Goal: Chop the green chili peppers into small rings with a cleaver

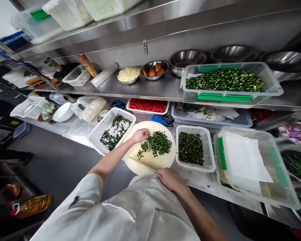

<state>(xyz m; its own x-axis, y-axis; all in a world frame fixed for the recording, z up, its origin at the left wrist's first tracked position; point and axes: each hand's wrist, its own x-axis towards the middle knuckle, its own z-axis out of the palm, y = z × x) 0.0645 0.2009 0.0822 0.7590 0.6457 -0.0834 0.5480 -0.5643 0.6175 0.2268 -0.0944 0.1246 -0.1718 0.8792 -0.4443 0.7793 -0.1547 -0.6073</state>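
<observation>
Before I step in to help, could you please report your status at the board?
Right hand gripping knife; left hand at edge of chopped greens. Greens heaped on round board. White baskets close on both sides.

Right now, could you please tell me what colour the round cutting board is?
The cutting board is pale creamy yellow, as seen in the head view.

Bright cutting board — dim lower-left corner, wide-angle stretch at edges
</observation>
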